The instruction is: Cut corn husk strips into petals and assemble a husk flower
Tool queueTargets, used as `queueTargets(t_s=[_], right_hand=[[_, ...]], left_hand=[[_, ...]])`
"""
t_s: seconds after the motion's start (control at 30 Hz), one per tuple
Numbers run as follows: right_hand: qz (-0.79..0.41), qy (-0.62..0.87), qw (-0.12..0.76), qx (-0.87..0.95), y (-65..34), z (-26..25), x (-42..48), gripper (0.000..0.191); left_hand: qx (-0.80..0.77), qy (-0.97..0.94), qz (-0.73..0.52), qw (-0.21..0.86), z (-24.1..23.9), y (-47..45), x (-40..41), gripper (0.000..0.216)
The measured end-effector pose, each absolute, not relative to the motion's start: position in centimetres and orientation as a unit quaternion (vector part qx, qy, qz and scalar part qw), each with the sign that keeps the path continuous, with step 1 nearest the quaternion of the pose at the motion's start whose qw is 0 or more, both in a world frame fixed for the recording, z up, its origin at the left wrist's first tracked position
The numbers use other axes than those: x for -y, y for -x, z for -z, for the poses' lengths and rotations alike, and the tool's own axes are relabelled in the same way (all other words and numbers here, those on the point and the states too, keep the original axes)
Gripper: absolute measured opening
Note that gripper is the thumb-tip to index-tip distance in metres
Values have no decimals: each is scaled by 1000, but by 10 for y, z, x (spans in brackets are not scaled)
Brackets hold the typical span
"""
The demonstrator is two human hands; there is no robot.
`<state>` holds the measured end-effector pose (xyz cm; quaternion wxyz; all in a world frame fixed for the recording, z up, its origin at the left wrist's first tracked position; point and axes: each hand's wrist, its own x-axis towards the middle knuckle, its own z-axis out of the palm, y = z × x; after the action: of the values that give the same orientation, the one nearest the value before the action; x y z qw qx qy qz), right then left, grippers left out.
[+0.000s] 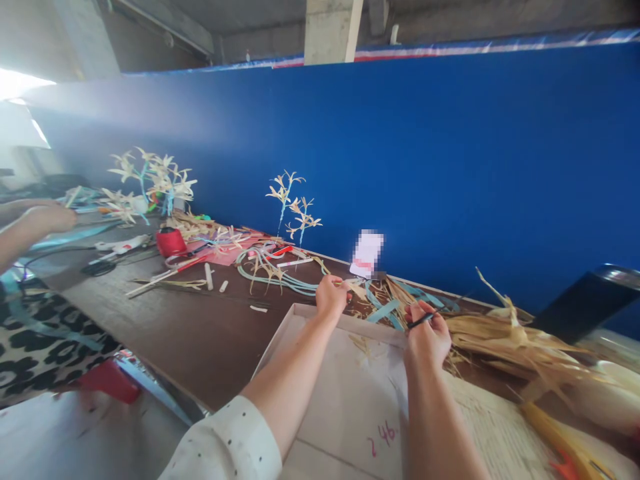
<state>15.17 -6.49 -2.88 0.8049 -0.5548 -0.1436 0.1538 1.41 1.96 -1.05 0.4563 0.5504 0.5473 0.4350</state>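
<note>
My left hand [333, 297] reaches over the far edge of a shallow white box lid [345, 333]. Its thumb and fingers are pinched together at a small pale strip of husk [357, 289]. To the right, my right hand [429, 337] is closed around a slim black tool [421, 320]; its exact kind is hard to make out. Between and beyond the hands lie light blue paper strips [384, 311] and husk scraps. A large heap of dried corn husks [500, 330] is just right of my right hand.
Husk flowers on blue stems [290, 207] stand at the back, with more flowers [155, 177] farther left. A red spool [171, 243], a glue gun [123, 247] and a yellow-handled tool [560, 440] lie about. Another person's hand [50, 217] is at far left.
</note>
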Motion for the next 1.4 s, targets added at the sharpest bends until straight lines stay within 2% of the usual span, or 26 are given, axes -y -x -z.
queueTargets(t_s=[0.1,0.2,0.3,0.47,0.73,1.13,1.4], right_hand=[[-156,552,806,148,-152,29,65,39],[-149,555,803,156,-153,31,63,39],[-139,553,804,170,-153,34,61,40],[-100,590,764,239,-146,41,61,44],[-30,713,656,246,-131,39,87,39],[-42,718,652,239,-122,35,104,37],[-18,748,618,242,-124,37,104,37]], left_hand=[[-578,-631,-403,325,11,-12,-16,27],[-575,-723,-309,226,9,-9,-8,28],[-549,-782,-221,197,8,-8,2,42],[-530,-815,-170,162,14,-8,14,42],[-535,-814,-174,142,19,-4,34,38],[-538,-806,-123,215,-4,-10,24,22],[-442,-856,-120,240,13,-21,15,15]])
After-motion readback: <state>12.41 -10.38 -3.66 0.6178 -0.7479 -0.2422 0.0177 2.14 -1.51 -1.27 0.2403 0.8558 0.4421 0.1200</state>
